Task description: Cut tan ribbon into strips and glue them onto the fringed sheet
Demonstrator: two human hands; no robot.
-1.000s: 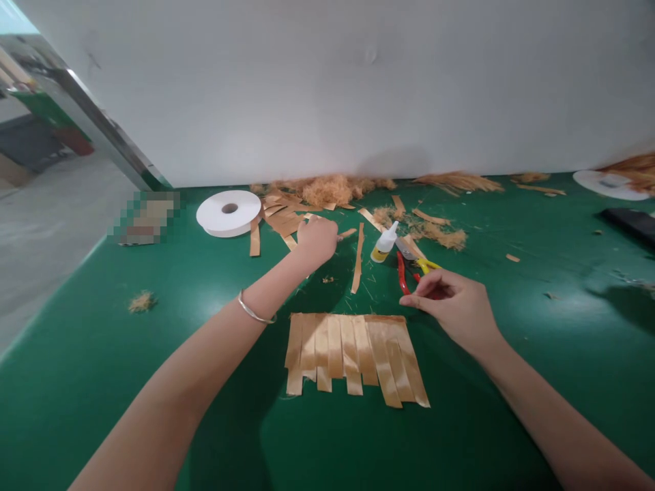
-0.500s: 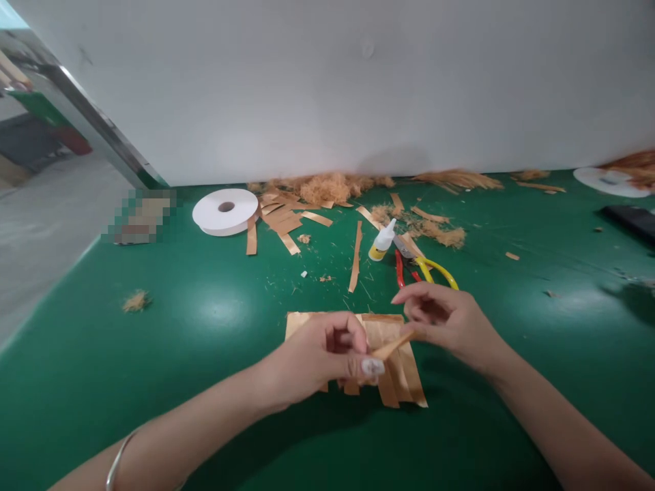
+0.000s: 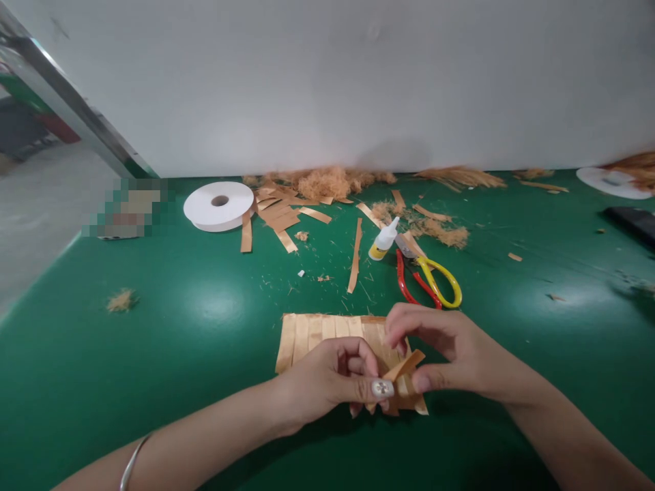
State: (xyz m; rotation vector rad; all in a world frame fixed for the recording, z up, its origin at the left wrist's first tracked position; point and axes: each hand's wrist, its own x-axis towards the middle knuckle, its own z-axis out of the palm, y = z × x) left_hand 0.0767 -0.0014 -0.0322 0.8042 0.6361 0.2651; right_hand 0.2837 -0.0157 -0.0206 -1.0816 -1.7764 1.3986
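Observation:
A short tan ribbon strip is pinched between my left hand and my right hand, each closed on one end of it. Both hands hover just over a row of tan ribbon strips laid side by side on the green table; the hands cover the row's lower right part. Beyond the hands lie scissors with one red and one yellow handle and a small glue bottle with a white nozzle.
A white tape roll lies flat at the back left beside loose tan strips. Fibre fluff is heaped along the white wall. A single long strip lies mid-table. A dark object sits at the right edge.
My left hand came back from the loose strips near the tape roll with a short strip. My right hand left the scissors and took the strip's other end above the row.

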